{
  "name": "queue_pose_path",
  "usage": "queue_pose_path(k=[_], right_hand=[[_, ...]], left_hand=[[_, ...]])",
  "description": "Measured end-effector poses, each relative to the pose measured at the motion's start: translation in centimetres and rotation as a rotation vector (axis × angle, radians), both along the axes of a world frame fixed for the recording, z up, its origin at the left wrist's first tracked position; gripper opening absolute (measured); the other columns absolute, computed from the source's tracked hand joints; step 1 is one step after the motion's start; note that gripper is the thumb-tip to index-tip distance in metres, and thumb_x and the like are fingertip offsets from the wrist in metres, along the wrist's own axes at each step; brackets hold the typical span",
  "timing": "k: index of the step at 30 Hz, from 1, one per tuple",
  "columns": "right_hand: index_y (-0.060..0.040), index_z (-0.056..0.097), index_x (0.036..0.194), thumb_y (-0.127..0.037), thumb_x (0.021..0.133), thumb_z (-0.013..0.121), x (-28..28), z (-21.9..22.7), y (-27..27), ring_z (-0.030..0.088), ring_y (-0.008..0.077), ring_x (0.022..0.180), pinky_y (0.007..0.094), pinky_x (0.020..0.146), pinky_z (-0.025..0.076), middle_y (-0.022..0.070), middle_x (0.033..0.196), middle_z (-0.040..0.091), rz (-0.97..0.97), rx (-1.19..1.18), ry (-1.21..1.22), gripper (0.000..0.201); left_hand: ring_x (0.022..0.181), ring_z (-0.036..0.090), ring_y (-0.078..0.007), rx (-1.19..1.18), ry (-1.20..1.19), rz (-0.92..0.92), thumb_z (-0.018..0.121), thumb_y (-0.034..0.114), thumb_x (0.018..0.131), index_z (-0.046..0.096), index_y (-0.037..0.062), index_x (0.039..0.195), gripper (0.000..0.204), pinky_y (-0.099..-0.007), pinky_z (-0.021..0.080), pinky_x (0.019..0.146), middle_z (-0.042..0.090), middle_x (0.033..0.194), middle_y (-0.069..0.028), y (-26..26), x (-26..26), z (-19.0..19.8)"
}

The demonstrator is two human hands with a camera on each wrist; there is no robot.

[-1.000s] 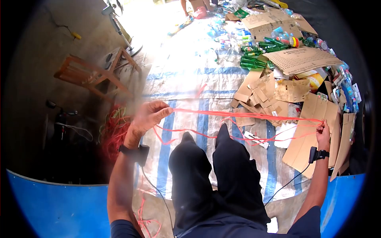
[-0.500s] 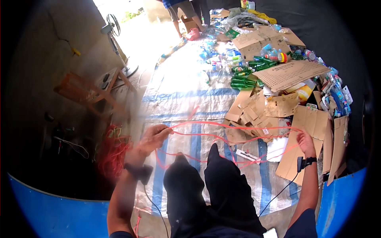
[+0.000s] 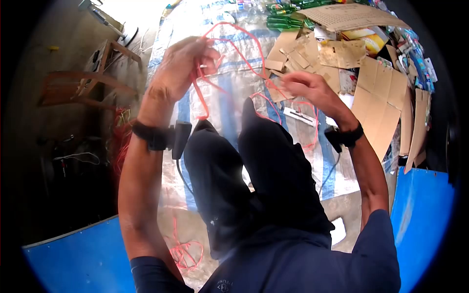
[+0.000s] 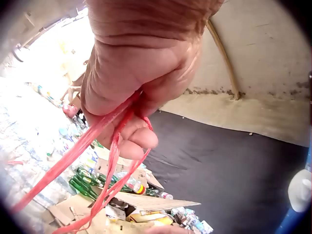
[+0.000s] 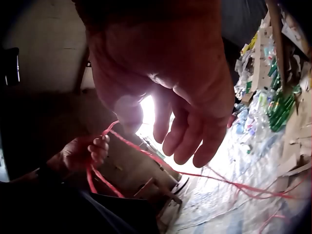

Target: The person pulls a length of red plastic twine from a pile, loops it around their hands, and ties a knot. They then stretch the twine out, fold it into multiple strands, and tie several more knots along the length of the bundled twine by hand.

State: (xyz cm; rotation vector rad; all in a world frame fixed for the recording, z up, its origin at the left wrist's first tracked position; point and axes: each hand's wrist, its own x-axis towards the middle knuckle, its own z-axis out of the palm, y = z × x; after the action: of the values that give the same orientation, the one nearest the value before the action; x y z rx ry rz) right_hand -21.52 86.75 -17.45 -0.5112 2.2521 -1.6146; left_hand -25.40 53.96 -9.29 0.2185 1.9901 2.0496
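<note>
In the left wrist view, red plastic string (image 4: pixel 111 158) runs out from between the curled fingers of my left hand (image 4: pixel 141 73), which grips it. Several strands hang below that hand. From the left hand (image 3: pixel 183 66) in the head view, a loop of the string (image 3: pixel 256 40) arcs across toward my right hand (image 3: pixel 312 90). The right wrist view shows the right hand (image 5: pixel 161 83) with fingers loosely bent and a gap between thumb and index finger. A strand (image 5: pixel 151 156) passes beyond its fingertips, with nothing visible in its grasp.
Flattened cardboard (image 3: pixel 381 97) and green bottles (image 3: pixel 286 22) lie in a heap at the right on a blue-and-white striped sheet (image 3: pixel 227 97). A wooden chair (image 3: pixel 88 83) stands at the left. More red string (image 3: pixel 185 255) lies on the floor near my legs.
The string was stretched wide between both hands, then slackened. The right hand has let go and moved left toward the left hand. Both hands now appear higher in the head view.
</note>
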Motion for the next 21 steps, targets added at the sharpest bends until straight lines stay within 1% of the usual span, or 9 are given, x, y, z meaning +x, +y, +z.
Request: queue_pose_path(k=[2,3,5,9,11,12,15,16,21], right_hand=[[0.0002,0.062,0.121,-0.03,0.095,0.065,-0.4,-1.4,-3.3,0.062,0.012,0.1,0.0282,0.088,0.05,0.0032,0.103,0.068,0.05,-0.201,0.109,0.04],[0.0002,0.062,0.121,-0.03,0.095,0.065,-0.6,-1.4,-4.9,0.062,0.012,0.1,0.0282,0.088,0.05,0.0032,0.103,0.068,0.041,-0.2,0.101,0.04],[0.0002,0.062,0.12,-0.033,0.094,0.066,-1.0,-1.4,-7.5,0.062,0.0119,0.095,0.0293,0.087,0.05,0.0039,0.102,0.069,0.033,-0.158,0.337,0.042],[-0.0018,0.065,0.114,-0.033,0.093,0.064,-1.8,-1.7,-8.6,0.063,0.0094,0.088,0.0274,0.08,0.052,0.0033,0.096,0.069,0.226,-0.211,0.124,0.037],[-0.0034,0.069,0.104,-0.029,0.095,0.06,-1.5,-1.8,-8.0,0.062,0.0066,0.078,0.0248,0.068,0.052,0.0017,0.086,0.069,0.286,-0.158,-0.101,0.029],[-0.0037,0.071,0.097,-0.03,0.097,0.058,-1.3,-2.4,-7.8,0.057,0.0037,0.069,0.0222,0.059,0.048,-0.0017,0.074,0.064,0.199,-0.192,-0.009,0.029],[-0.0041,0.071,0.095,-0.03,0.098,0.057,-0.8,-2.6,-5.3,0.055,0.0043,0.067,0.0219,0.058,0.046,-0.004,0.07,0.058,0.025,-0.257,-0.035,0.029],[-0.0045,0.072,0.096,-0.03,0.099,0.057,-0.6,-2.1,-3.9,0.05,0.0036,0.063,0.0215,0.056,0.044,-0.0057,0.068,0.052,-0.05,-0.127,0.006,0.03],[-0.004,0.07,0.095,-0.032,0.1,0.059,-0.5,-2.9,2.8,0.038,0.0028,0.054,0.0206,0.052,0.035,-0.0089,0.06,0.04,-0.19,-0.175,-0.121,0.03]], left_hand=[[0.078,0.07,-0.0186,0.061,0.002,-0.016,0.046,0.019,0.106,0.058,-0.004,0.112,0.026,-0.0304,0.06,0.075,0.071,0.099,-0.0153,1.1,-0.8,-0.1],[0.079,0.07,-0.0193,0.074,0.012,-0.007,0.046,0.019,0.106,0.057,-0.0038,0.113,0.026,-0.0308,0.06,0.076,0.071,0.101,-0.0162,1.9,-0.9,0.1],[0.084,0.07,-0.0201,0.115,0.018,-0.061,0.045,0.02,0.106,0.058,-0.0018,0.114,0.026,-0.0324,0.06,0.08,0.07,0.108,-0.0181,2.8,-1.6,0.3],[0.091,0.071,-0.0225,0.118,0.064,-0.066,0.041,0.022,0.108,0.058,-0.0009,0.117,0.03,-0.0342,0.06,0.084,0.069,0.117,-0.0206,4.2,-2.5,0.6],[0.092,0.071,-0.0215,0.123,0.092,-0.036,0.042,0.022,0.107,0.058,-0.0002,0.121,0.03,-0.0342,0.06,0.084,0.068,0.118,-0.0206,4.5,-2.3,0.4],[0.092,0.071,-0.0204,0.128,0.094,-0.026,0.044,0.022,0.107,0.058,0.0002,0.124,0.031,-0.0336,0.06,0.083,0.069,0.117,-0.0196,4.1,-2.6,0.0],[0.089,0.07,-0.019,-0.036,0.188,0.096,0.046,0.024,0.107,0.06,0.0028,0.12,0.029,-0.0307,0.06,0.075,0.071,0.115,-0.0156,3.1,-2.2,-0.9],[0.087,0.07,-0.0187,-0.054,0.198,0.105,0.047,0.025,0.107,0.059,0.0041,0.12,0.028,-0.0289,0.06,0.071,0.071,0.114,-0.015,2.3,-2.5,-1.3],[0.086,0.068,-0.0147,-0.116,0.149,0.26,0.047,0.024,0.106,0.058,0.0056,0.118,0.025,-0.0254,0.056,0.065,0.072,0.113,-0.0131,-0.7,-2.5,-2.3]])
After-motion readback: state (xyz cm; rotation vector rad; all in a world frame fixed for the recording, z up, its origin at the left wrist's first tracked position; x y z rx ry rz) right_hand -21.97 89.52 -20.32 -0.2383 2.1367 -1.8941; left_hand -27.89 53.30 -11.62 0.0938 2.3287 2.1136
